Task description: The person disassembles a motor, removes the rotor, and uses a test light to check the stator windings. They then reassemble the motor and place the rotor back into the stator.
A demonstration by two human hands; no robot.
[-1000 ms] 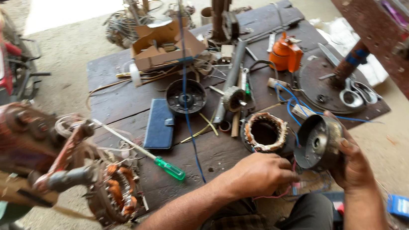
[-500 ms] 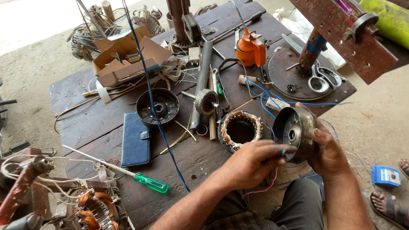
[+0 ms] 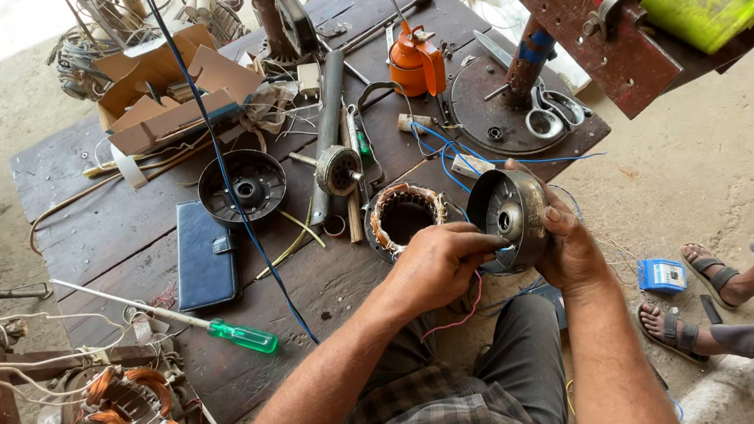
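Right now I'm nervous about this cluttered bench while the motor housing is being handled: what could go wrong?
The round housing, held off the table edge by the right hand, could drop toward the sandalled feet. The left hand works among thin wires that may snag. The hanging blue cable could catch an arm.

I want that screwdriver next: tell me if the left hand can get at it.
Probably yes: the green-handled screwdriver lies uncovered on the table, but the left hand is busy at the round motor cover.

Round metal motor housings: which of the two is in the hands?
The grey bowl-shaped metal housing, gripped by the right hand with the left hand at its rim. The black round housing lies untouched on the dark wooden table.
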